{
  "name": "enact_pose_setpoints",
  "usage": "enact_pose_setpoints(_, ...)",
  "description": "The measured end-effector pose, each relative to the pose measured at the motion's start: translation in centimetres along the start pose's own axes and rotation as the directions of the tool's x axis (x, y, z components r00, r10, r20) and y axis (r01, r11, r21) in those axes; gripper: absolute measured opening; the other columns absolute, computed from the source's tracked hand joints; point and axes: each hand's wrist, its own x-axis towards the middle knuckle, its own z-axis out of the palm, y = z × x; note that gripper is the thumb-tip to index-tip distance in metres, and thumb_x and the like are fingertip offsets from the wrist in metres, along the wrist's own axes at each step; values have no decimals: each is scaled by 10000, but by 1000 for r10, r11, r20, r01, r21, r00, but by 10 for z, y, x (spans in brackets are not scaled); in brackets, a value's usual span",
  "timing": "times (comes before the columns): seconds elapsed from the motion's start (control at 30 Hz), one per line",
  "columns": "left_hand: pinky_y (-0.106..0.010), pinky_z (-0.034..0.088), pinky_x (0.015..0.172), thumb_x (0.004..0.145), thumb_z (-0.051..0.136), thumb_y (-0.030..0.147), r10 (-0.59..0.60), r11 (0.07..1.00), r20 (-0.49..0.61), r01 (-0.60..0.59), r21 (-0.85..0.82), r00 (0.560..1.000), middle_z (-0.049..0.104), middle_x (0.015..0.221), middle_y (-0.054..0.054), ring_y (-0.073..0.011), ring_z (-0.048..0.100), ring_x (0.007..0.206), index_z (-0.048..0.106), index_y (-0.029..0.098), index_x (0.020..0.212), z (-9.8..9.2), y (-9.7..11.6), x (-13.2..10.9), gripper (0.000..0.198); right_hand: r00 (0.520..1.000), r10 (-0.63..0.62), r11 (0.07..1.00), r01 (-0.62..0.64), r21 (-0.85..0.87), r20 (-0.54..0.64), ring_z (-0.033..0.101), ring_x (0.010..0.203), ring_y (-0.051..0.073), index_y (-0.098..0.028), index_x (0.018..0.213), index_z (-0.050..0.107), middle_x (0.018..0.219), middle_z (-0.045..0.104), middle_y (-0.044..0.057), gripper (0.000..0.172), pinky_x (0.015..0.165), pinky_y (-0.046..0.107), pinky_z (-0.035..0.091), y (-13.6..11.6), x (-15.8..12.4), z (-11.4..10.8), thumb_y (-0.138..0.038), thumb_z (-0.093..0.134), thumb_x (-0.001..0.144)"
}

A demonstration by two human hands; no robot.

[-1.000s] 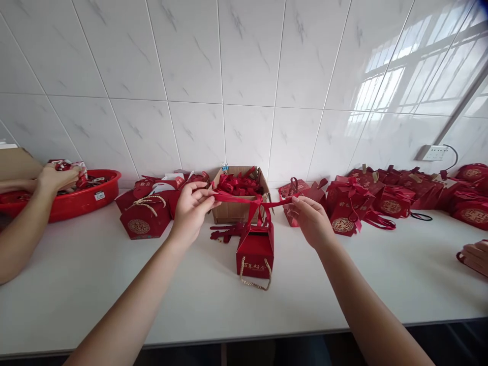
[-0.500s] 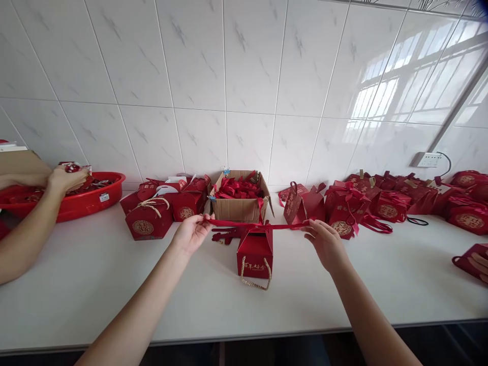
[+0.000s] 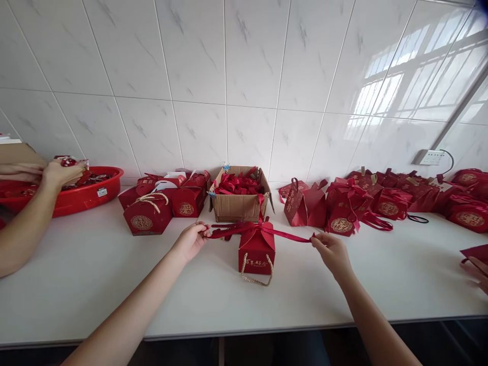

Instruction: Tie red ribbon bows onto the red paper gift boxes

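The small red box [image 3: 257, 249] stands upright on the white table [image 3: 213, 300], roughly midway between the near edge and the back edge, with its rope handle [image 3: 256, 280] hanging on the face toward the near edge; a red ribbon [image 3: 287, 235] crosses the gathered top of the box and runs out to both sides; the left hand [image 3: 191, 243] has its fingertips pinched on 1 side of the ribbon, and the right hand [image 3: 333, 254] has thumb and fingers clamped on the other, near its end; both hands are off the box, so only the ribbon's pull steadies it; the step looks like drawing the ribbon snug, and for that the 2 hands should pull evenly and at about the same height, since a stronger tug from 1 side could slide or tip so light a box; a low, level pull toward the table's left and right ends should seat the ribbon close to the flaps without lifting the box; keep the strip flat, as a twist would likely spoil its look; a second red strand shows on the left, and whether it belongs to the same ribbon I cannot tell; mind the cardboard carton [image 3: 244, 209] of ribbons by the back edge, just behind the box, where a loose tail could catch.
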Motion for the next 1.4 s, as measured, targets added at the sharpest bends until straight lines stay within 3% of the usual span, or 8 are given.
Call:
enact_pose_setpoints(0.23,-360,545,750,912,554,322,39,960,53,-53,275,998,610,1076,-73,-177,620,887,566,139,1130,-21,-3,5,285,999,-31,976,32,-213,5,559,622,204,-197,561,579,602,606,40,232,581,293,400,16,-4,-14,-416,557,636)
enact_pose_setpoints(0.37,-219,444,539,816,617,172,95,899,134,-143,414,986,594,737,2,-79,507,555,574,118,783,-20,2,3,77,1000,-12,953,13,-304,6,567,611,203,-197,589,586,606,612,44,244,560,287,411,22,-4,-19,-425,533,657)
enact_pose_setpoints(0.47,-233,404,529,653,629,118,161,830,183,-234,506,970,582,658,10,-79,446,497,521,149,653,-18,6,2,112,1000,3,932,-7,-362,-13,569,586,202,-194,622,592,608,619,54,259,557,297,417,25,-3,-21,-425,498,692)
enact_pose_setpoints(0.67,-420,394,917,615,636,245,428,569,203,-437,697,881,590,946,-67,-278,523,1007,578,189,712,-5,8,-10,126,991,-19,888,78,-453,133,601,633,203,-181,819,686,928,686,89,318,634,350,452,6,2,-27,-464,602,701)
enact_pose_setpoints(0.8,-386,276,1075,703,615,308,442,450,386,-573,685,810,537,1193,-54,-266,402,1250,613,225,862,31,1,-32,179,938,-226,837,325,-440,262,610,663,165,-182,1088,655,1134,617,97,419,645,341,485,-43,6,-12,-480,551,814)
enact_pose_setpoints(0.93,-388,399,990,749,611,325,262,494,520,-576,651,813,569,1197,-48,-253,506,1173,593,240,984,64,-15,-46,251,766,-348,841,510,-181,541,618,723,143,-239,1221,591,1245,558,76,514,653,301,517,-85,9,23,-542,586,807)
enact_pose_setpoints(1.03,-384,446,939,763,594,281,183,549,543,-544,635,819,587,1170,-61,-252,530,1150,555,232,1031,73,-27,-46,276,671,-355,804,574,-153,651,611,929,211,-261,1317,512,1277,530,89,650,744,338,522,-90,10,45,-550,652,751)
enact_pose_setpoints(1.4,-353,455,907,753,647,316,72,736,528,-402,544,846,571,1169,-69,-244,528,1132,491,244,1100,65,-42,-41,386,636,-392,882,465,76,664,581,988,216,-269,1281,527,1244,520,98,611,800,334,518,-69,12,57,-476,713,737)
